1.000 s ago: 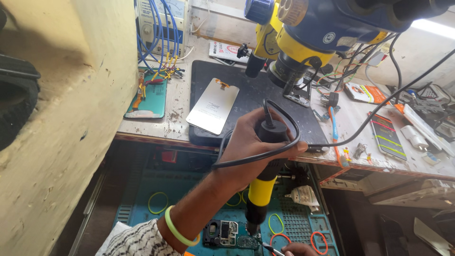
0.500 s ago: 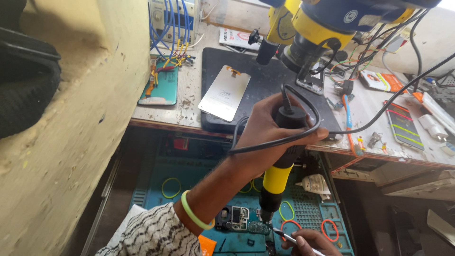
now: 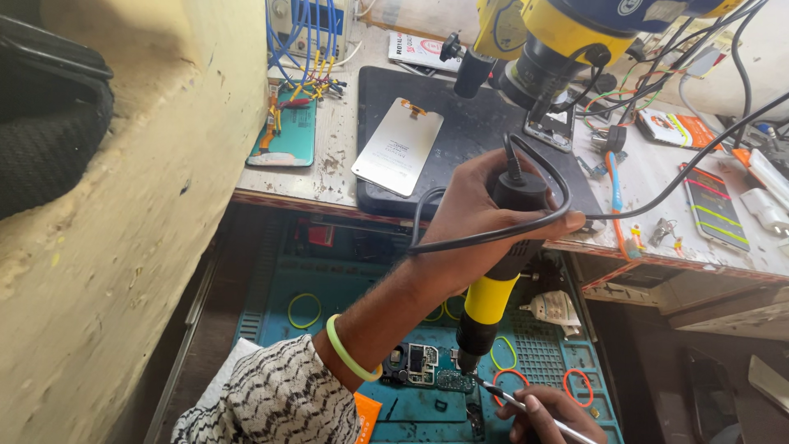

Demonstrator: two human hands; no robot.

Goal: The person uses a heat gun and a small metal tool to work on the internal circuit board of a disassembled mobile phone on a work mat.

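My left hand is shut on a hot-air tool with a black grip and a yellow barrel, its black cable looped over my fingers. The nozzle points down, just above a small circuit board lying on a blue work mat in an open drawer. At the bottom edge my right hand grips thin metal tweezers, their tips close to the nozzle beside the board. A green band sits on my left wrist.
A yellow and blue microscope hangs over a black mat on the bench. A silver phone panel, a teal phone part and another phone lie there. A rough wall stands close at left. Rubber bands lie on the mat.
The view has closed in on the drawer. My right hand with the tweezers has come further into view, and the tool's nozzle stays over the board.
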